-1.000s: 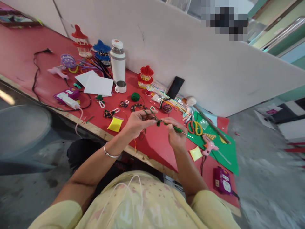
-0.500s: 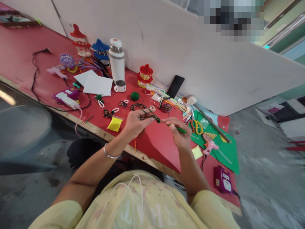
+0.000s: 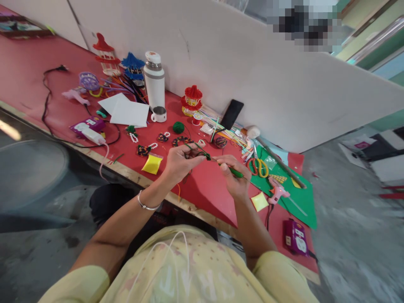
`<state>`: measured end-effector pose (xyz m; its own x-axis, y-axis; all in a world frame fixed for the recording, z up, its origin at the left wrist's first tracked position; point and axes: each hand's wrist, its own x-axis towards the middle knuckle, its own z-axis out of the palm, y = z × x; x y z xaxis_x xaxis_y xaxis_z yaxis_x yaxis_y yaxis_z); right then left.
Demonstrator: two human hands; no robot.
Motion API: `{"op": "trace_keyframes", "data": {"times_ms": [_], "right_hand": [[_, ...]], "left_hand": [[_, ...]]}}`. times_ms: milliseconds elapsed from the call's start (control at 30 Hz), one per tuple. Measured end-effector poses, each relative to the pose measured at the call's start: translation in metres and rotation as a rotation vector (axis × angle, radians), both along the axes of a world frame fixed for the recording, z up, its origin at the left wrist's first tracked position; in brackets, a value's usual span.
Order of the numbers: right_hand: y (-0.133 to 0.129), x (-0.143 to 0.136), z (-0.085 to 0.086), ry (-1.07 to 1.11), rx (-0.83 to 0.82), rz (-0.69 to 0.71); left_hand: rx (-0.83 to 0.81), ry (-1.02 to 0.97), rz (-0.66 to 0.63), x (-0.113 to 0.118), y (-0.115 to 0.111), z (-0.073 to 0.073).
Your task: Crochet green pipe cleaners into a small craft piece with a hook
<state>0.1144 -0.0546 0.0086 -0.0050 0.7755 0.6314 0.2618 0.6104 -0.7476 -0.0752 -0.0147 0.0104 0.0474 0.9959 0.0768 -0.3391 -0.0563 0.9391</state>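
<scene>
From the head view, the smooth red counter (image 3: 217, 200) carries a round, fuzzy green yarn ball (image 3: 178, 127), a cylindrical white flask (image 3: 154, 86), flat white sheets (image 3: 130, 113) and looped scissors (image 3: 263, 168) beside a flat green sheet (image 3: 304, 206). Over the counter's front part, the left hand (image 3: 181, 162) is nearly closed, pinching a small knotted piece of dark green yarn (image 3: 206, 156) between thumb and fingers; the right hand (image 3: 235, 179), curled narrowly, grips a slim green-handled tool (image 3: 236, 172) whose thin shaft points at the yarn
</scene>
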Motion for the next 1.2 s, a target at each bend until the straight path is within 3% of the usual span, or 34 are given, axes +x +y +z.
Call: {"op": "trace_keyframes", "data": {"times_ms": [267,433,667,800,1033,1200], "right_hand": [[-0.004,-0.009,-0.003,-0.387,0.245,-0.096],[0.000,-0.014,-0.009,-0.513,0.361,-0.118],[0.007,-0.021,-0.008,-0.497,0.360,-0.116],[0.007,-0.021,-0.008,-0.486,0.363,-0.100],[0.007,-0.025,-0.015,-0.494,0.399,-0.161],[0.008,-0.028,-0.021,-0.488,0.440,-0.194]], "left_hand": [[-0.048,-0.060,0.081,0.003,0.002,-0.001],[-0.030,-0.057,0.089,0.003,0.003,-0.006],[-0.022,-0.083,0.044,0.002,0.003,-0.010],[-0.038,-0.144,0.003,0.000,0.005,-0.005],[-0.107,-0.222,0.062,0.003,0.001,-0.001],[-0.214,-0.277,-0.030,0.000,-0.001,0.008]]}}
